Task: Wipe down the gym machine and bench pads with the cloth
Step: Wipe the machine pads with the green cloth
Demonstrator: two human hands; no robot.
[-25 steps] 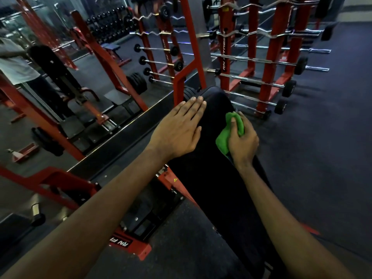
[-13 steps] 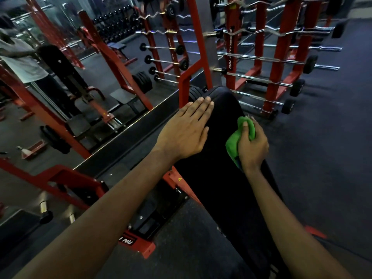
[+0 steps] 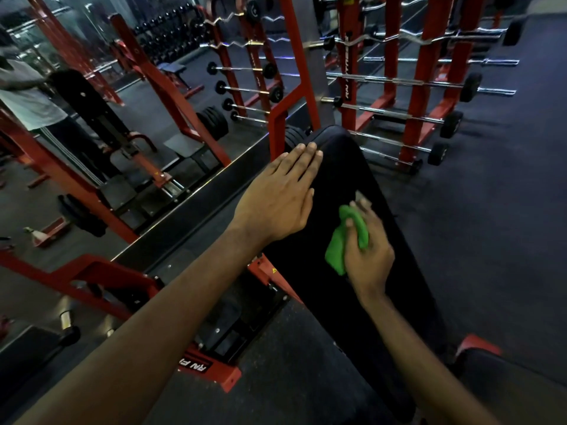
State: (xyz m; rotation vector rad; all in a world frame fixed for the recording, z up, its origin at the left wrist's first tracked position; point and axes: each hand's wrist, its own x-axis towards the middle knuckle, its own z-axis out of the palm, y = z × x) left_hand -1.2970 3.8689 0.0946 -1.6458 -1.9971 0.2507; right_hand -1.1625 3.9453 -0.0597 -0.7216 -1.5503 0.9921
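1. Right hand grips cloth, fingers curled round it, seemingly pressed on bench pad mid-length (blurred).
2. Left hand flat, fingers together, on the bench pad's left edge, farther up.
3. Bench pad runs lengthwise away from body; wipe along it.

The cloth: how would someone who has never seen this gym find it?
Find the long black bench pad running up the middle, in front of the red barbell racks. The right hand on it grips the cloth, the only bright green thing in view.
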